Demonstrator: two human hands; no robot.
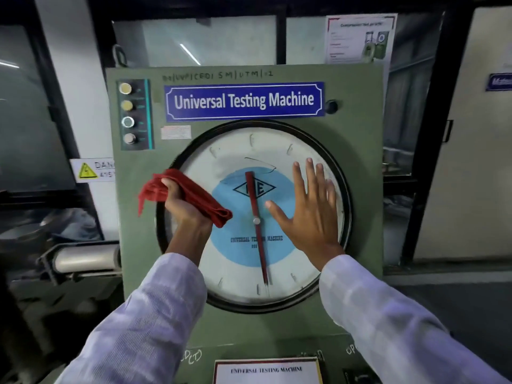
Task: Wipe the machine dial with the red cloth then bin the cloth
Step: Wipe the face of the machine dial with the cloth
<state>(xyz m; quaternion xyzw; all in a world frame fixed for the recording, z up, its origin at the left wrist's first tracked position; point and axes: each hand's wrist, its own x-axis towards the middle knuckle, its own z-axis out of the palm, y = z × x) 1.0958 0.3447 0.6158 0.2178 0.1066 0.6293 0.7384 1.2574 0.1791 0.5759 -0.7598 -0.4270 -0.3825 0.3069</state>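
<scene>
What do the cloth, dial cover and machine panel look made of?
Red cloth: soft woven fabric, matte; it folds and bunches in the left hand.
Dial: likely glass or clear plastic cover; smears show on it, black ring probably rubber or painted metal.
Panel: sheet metal by the look, dull green paint.

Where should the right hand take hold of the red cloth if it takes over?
Probably the folded end of the red cloth that sticks out right of the left hand, reached from the right across the dial; it is thick and free.
</scene>
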